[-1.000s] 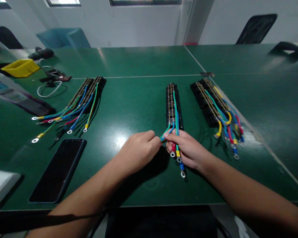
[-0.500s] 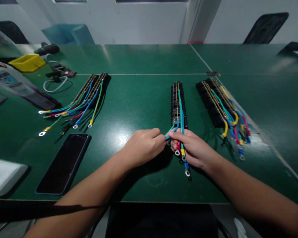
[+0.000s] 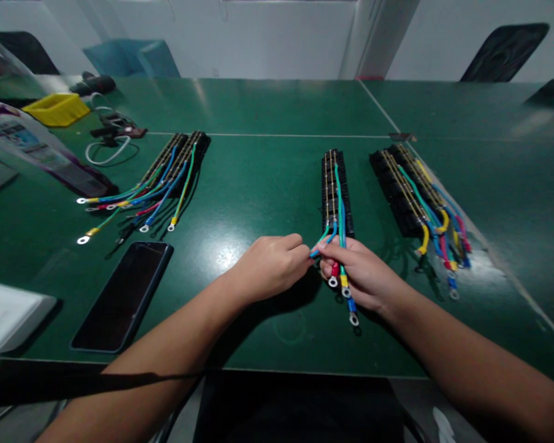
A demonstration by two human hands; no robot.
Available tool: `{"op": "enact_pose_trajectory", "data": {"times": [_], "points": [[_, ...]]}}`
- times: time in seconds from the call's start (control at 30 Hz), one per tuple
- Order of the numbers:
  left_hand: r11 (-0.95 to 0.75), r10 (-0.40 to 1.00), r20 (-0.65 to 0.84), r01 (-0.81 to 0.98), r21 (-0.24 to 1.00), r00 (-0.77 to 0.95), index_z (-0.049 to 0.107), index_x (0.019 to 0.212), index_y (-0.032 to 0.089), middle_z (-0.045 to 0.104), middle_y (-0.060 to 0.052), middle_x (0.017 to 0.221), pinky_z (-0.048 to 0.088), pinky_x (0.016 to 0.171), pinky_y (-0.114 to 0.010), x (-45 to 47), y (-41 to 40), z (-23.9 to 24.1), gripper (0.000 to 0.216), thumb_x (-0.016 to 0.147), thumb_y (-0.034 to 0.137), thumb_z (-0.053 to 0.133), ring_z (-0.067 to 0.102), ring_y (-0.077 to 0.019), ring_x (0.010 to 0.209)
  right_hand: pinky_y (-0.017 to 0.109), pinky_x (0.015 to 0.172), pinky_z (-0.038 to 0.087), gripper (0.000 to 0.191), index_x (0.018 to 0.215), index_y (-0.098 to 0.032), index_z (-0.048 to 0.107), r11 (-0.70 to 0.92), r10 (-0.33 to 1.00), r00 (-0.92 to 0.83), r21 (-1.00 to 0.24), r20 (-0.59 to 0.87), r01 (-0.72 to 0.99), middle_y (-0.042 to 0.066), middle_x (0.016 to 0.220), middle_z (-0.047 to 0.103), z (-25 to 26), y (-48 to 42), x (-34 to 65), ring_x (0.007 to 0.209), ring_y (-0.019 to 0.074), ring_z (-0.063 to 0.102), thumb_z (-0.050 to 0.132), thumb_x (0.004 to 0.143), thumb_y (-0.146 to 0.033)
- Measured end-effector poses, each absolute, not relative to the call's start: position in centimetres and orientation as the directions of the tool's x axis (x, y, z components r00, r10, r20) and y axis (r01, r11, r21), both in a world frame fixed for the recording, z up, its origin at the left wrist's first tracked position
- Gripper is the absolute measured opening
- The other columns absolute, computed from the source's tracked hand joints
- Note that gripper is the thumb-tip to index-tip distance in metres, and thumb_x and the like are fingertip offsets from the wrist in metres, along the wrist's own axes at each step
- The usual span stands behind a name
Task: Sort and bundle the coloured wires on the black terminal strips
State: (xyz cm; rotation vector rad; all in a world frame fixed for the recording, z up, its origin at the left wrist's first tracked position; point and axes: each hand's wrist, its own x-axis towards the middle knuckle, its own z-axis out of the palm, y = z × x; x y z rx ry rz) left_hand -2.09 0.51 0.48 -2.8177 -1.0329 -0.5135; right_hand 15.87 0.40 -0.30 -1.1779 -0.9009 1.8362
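Note:
A black terminal block (image 3: 337, 184) with brass-coloured strips lies lengthwise in front of me, its wires running toward me. My left hand (image 3: 281, 264) is closed around the ends of a green wire and a blue wire (image 3: 327, 245), whose tips are hidden in the fist. My right hand (image 3: 357, 271) pinches the same wires close to the block between thumb and finger. Across its palm hang further wires with ring terminals (image 3: 346, 291), sleeved in red, yellow and blue.
More wired terminal blocks lie at the right (image 3: 397, 191) and left (image 3: 184, 160). A smartphone (image 3: 122, 298) and a white box (image 3: 13, 317) are at the near left. Behind them stand a plastic bottle (image 3: 41, 147), a yellow tray (image 3: 58, 111) and a coiled cable (image 3: 108, 151).
The view has shifted slightly, so everything on the table sits a little further right and higher. Both hands keep the same hold on the wires.

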Motion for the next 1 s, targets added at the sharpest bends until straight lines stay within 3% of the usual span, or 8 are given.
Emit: {"op": "enact_pose_trajectory", "data": {"times": [0.3, 0.63, 1.0], "points": [[-0.761, 0.628, 0.320, 0.646, 0.062, 0.709, 0.061, 0.080, 0.015, 0.055, -0.001, 0.070, 0.037, 0.050, -0.024, -2.0, 0.7, 0.2, 0.024, 0.092, 0.029, 0.046, 0.051, -0.0114, 0.057, 0.020, 0.043, 0.033, 0.022, 0.072, -0.016, 0.055, -0.462, 0.874, -0.277, -0.858, -0.399, -0.223, -0.005, 0.048, 0.048, -0.2, 0.4, 15.9, 0.042, 0.0064, 0.042, 0.072, 0.070, -0.029], [-0.757, 0.629, 0.273, 0.654, 0.001, 0.728, 0.062, 0.081, 0.015, 0.057, -0.002, 0.070, 0.037, 0.049, -0.025, -1.7, 0.6, 1.1, 0.024, 0.091, 0.031, 0.047, 0.054, -0.0124, 0.055, 0.019, 0.043, 0.033, 0.019, 0.071, -0.016, 0.055, -0.468, 0.871, -0.285, -0.850, -0.400, -0.239, -0.005, 0.047, 0.048, -0.3, 0.4, 16.0, 0.042, 0.0060, 0.042, 0.071, 0.073, -0.026], [-0.702, 0.707, 0.117, 0.712, -0.001, 0.698, 0.063, 0.087, 0.014, 0.061, -0.005, 0.076, 0.042, 0.053, -0.026, -0.6, 0.2, 3.7, 0.021, 0.092, 0.023, 0.045, 0.060, -0.0158, 0.058, 0.018, 0.042, 0.033, 0.022, 0.072, -0.016, 0.054, -0.466, 0.874, -0.274, -0.851, -0.401, -0.242, -0.006, 0.049, 0.048, -0.5, 0.5, 16.1, 0.042, 0.0057, 0.043, 0.073, 0.071, -0.029]]}}
